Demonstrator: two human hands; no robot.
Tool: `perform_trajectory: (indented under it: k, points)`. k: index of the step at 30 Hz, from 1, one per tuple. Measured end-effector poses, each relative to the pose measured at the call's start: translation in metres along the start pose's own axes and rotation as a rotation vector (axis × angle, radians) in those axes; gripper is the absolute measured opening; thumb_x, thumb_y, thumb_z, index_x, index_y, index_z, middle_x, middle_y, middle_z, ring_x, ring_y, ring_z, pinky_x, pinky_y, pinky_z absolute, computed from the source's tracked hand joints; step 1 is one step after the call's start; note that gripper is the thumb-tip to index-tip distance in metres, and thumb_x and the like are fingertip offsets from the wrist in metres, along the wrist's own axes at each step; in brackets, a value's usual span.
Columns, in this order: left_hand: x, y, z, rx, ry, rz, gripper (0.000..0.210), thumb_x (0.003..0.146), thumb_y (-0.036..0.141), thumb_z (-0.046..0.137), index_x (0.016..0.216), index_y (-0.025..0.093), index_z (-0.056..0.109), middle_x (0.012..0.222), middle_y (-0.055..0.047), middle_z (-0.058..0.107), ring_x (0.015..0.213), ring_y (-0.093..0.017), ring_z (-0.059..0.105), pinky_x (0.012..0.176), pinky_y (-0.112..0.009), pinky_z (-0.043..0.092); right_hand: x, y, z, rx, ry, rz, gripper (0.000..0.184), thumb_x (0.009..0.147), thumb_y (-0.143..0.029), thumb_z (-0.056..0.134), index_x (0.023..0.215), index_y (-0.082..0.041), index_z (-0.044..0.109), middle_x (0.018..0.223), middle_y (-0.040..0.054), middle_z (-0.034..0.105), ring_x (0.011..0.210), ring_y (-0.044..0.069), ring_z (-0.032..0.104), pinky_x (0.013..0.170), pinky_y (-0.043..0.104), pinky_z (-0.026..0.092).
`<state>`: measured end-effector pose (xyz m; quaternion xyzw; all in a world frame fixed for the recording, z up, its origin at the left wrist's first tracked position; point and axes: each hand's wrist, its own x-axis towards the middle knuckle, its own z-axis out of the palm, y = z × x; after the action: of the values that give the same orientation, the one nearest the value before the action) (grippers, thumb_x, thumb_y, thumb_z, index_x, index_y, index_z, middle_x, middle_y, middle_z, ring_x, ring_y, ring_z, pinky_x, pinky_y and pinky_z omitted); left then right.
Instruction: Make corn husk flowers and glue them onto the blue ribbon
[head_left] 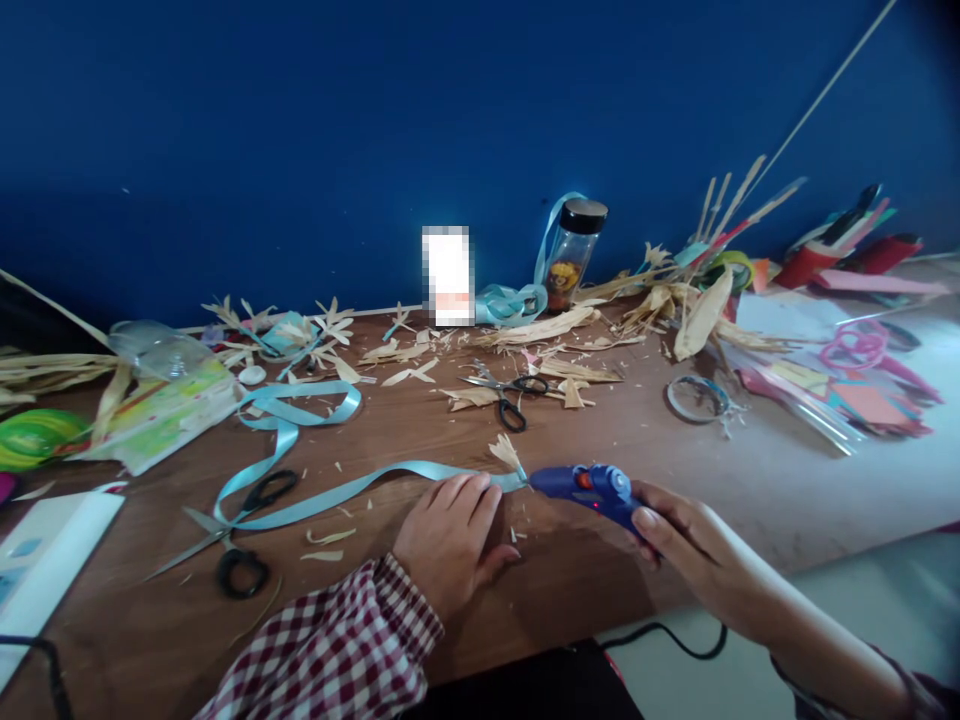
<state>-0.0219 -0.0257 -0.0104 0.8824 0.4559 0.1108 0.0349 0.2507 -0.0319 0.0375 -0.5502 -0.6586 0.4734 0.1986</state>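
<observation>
My left hand (450,540) lies palm down on the table, fingers flat over a light blue ribbon (337,492), thumb stretched to the side. The ribbon's right end shows just past the fingertips, where a small dried-husk flower (505,452) sits against it. In my right hand (682,535) is a blue hot glue gun (589,487), its small red light lit. Its nozzle points left, at the ribbon's end by the flower's base; whether it touches I cannot tell. Black-handled scissors (238,545) lie open at left, with the ribbon passing across them.
Beyond my hands lie small scissors (506,392), husk scraps and a roll of clear tape (697,399). A black-capped jar (576,250) stands by the blue wall. Paper pieces (874,400) cover the right; a green striped ball (41,438) is at left. A black cable (675,640) hangs at the front edge.
</observation>
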Motion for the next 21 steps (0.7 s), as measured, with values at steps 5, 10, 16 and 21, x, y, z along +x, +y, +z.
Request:
perform_trajectory:
  k: [5,10,16,21]
  points:
    - [0.000,0.001,-0.001,-0.023,-0.001,-0.003,0.055,0.084,0.053,0.044,0.121,0.013,0.050,0.120,-0.014,0.055,0.112,-0.030,0.047,0.093,-0.045,0.039,-0.003,-0.003,0.000,0.002,0.015,-0.019,0.031,0.092,-0.039,0.038,0.104,-0.017,0.055,0.064,-0.0005,0.052,0.057,0.013,0.050,0.054,0.023,0.042]
    - [-0.001,0.001,0.000,-0.006,-0.009,0.002,0.057,0.084,0.055,0.043,0.121,0.012,0.050,0.121,-0.014,0.055,0.111,-0.030,0.047,0.093,-0.045,0.039,0.001,-0.010,0.005,-0.078,0.015,-0.045,0.034,0.091,-0.040,0.039,0.105,-0.015,0.058,0.064,0.0003,0.055,0.057,0.014,0.051,0.053,0.024,0.043]
    - [0.000,0.000,0.000,0.005,-0.009,-0.003,0.056,0.084,0.055,0.044,0.121,0.013,0.050,0.120,-0.013,0.056,0.111,-0.030,0.048,0.091,-0.044,0.040,0.001,-0.016,-0.003,-0.207,0.030,-0.061,0.036,0.091,-0.039,0.040,0.108,-0.015,0.059,0.065,0.0017,0.058,0.061,0.016,0.055,0.057,0.025,0.044]
    - [0.000,0.001,-0.003,-0.012,0.006,0.008,0.054,0.085,0.052,0.044,0.120,0.012,0.051,0.119,-0.014,0.056,0.111,-0.029,0.047,0.092,-0.044,0.040,-0.005,-0.014,-0.007,-0.192,0.054,-0.025,0.037,0.092,-0.041,0.036,0.109,-0.015,0.057,0.063,0.0005,0.055,0.057,0.014,0.052,0.054,0.024,0.043]
